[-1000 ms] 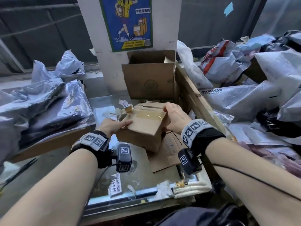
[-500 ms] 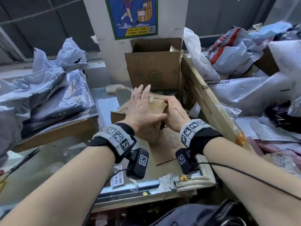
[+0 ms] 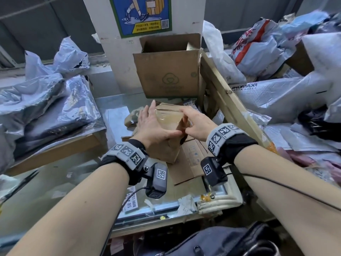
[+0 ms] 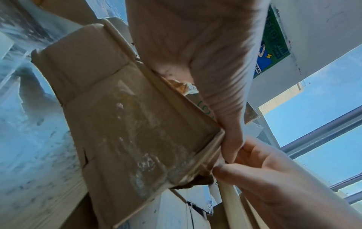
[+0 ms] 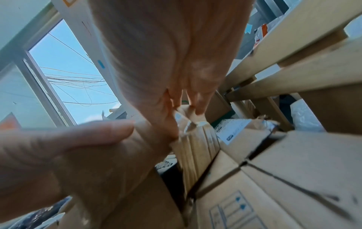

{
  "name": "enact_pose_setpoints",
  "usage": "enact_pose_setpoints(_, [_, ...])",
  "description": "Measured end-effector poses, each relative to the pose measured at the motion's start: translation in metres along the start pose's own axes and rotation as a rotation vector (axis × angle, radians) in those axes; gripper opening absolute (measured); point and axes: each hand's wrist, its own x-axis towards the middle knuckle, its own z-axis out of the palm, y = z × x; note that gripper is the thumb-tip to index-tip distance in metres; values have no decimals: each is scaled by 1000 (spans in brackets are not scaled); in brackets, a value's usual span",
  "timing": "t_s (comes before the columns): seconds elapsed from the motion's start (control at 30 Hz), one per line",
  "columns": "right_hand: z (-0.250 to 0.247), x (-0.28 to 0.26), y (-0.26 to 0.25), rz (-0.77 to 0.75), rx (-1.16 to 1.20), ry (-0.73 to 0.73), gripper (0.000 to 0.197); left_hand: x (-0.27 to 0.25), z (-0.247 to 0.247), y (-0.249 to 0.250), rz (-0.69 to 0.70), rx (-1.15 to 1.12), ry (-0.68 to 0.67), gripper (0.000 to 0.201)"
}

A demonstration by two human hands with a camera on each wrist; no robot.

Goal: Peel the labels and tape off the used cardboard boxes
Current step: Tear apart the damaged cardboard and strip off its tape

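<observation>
The task is judged to be at an early or middle stage. A small cardboard box (image 3: 166, 143) is held tilted above the tabletop (image 3: 118, 115), and a strip of clear tape (image 3: 167, 117) is seen partly lifted from its upper face. On the box face shown in the left wrist view, tape or glossy residue is still present, so further peeling is judged to be required. Torn label scraps (image 3: 132, 201) are seen on the near tabletop.

The box is positioned between both hands. The left hand (image 3: 154, 124) is laid against the near side of the box with fingers straight and spread, thumb extended along the face; nothing is gripped by it. The right hand (image 3: 196, 122) is closed in a pinch on the tape at the box's upper right edge, as confirmed in the right wrist view.

Beneath the box a flattened carton (image 3: 191, 161) is lying. An open cardboard box (image 3: 168, 71) stands behind, against the pillar. Whether its labels have been removed cannot be told.
</observation>
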Motion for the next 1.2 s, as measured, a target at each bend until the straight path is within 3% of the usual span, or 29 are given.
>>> enact_pose_setpoints(0.17, [-10,0,-1,-19,-11,-124,62,1,-2,1,6,35,-42,134])
enact_pose_setpoints(0.3, [-10,-1,-4,-27,-142,-17,28,1,-4,2,-1,21,-81,134])
enact_pose_setpoints(0.5, [-9,0,-4,-47,-200,-63,9,2,-7,1,-22,24,-106,130])
enact_pose_setpoints(0.73, [-15,4,-8,-137,-280,-100,14,5,-5,5,-52,59,-127,121])
enact_pose_setpoints(0.8, [-18,3,-10,-140,-274,-117,28,5,-4,6,-51,54,-131,118])
enact_pose_setpoints(0.87, [-21,3,-11,-133,-254,-132,37,6,-4,7,-52,43,-136,117])
enact_pose_setpoints(1.03, [-24,9,-4,-83,-221,-149,34,8,-2,7,-56,19,-139,115])
enact_pose_setpoints(1.2, [-25,13,2,-11,-123,-66,37,10,0,7,-54,12,-143,114])
